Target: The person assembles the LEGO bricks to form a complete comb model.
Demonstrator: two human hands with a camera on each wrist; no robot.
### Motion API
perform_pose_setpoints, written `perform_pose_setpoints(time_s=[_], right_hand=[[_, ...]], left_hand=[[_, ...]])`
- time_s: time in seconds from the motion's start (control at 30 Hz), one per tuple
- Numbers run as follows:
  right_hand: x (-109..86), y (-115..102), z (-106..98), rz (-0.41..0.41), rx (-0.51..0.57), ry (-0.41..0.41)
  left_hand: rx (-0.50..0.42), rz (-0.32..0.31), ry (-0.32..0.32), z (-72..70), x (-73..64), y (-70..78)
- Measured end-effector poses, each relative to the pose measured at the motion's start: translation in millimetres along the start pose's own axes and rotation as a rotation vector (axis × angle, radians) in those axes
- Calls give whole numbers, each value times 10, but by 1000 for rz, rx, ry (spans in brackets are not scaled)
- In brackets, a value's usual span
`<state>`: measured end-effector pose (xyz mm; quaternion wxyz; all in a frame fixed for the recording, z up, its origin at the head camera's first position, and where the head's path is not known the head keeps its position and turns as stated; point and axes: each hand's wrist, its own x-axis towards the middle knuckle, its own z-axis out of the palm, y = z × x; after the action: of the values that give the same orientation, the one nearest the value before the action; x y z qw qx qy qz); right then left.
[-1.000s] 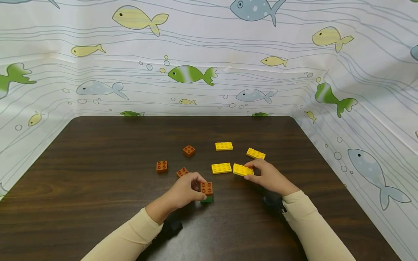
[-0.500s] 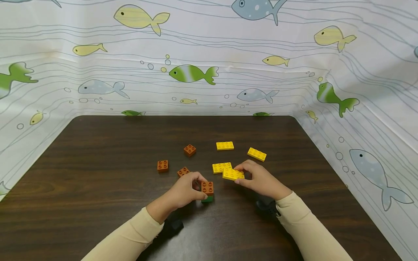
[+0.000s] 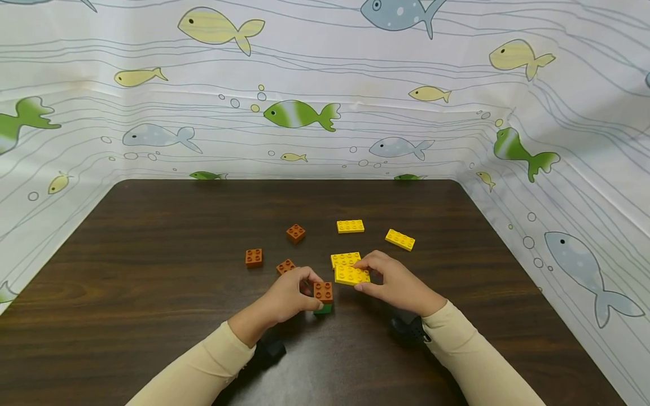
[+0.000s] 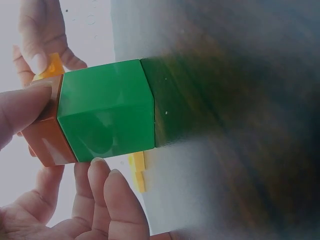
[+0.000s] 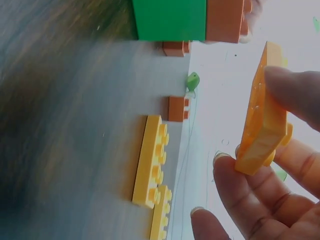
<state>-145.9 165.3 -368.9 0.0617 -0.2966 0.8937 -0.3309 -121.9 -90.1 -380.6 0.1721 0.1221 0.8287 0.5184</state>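
In the head view my left hand (image 3: 284, 296) grips a brown toy brick (image 3: 323, 291) that sits on a green block (image 4: 107, 107). The left wrist view has the thumb on the brown brick and fingertips at the green block's opposite side; the block's base is at the table. My right hand (image 3: 403, 285) pinches a flat yellow brick (image 3: 347, 275) by its right end, thumb and fingers on opposite edges. Seen from the right wrist, this yellow brick (image 5: 262, 120) is raised above the table and tilted, its hollow underside partly showing, close beside the brown-and-green stack.
Three yellow bricks lie behind the hands: one near (image 3: 346, 259), one farther back (image 3: 350, 226), one to the right (image 3: 400, 239). Brown bricks lie at the left (image 3: 254, 258), farther back (image 3: 295, 233) and by the left fingers (image 3: 285, 267). A fish-print curtain (image 3: 315, 73) encloses the dark table (image 3: 167, 237).
My right hand has carried the yellow brick leftward and slightly nearer, to just right of the stack. The left hand keeps its grip on the stack in the same place.
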Motion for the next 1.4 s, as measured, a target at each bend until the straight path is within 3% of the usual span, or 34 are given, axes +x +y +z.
perform_pose_setpoints(time_s=[1.0, 1.4], right_hand=[[50, -258, 148, -73, -40, -59], [83, -326, 154, -63, -74, -80]], left_hand=[[-9, 23, -8, -6, -3, 2], [-4, 21, -3, -4, 7, -7]])
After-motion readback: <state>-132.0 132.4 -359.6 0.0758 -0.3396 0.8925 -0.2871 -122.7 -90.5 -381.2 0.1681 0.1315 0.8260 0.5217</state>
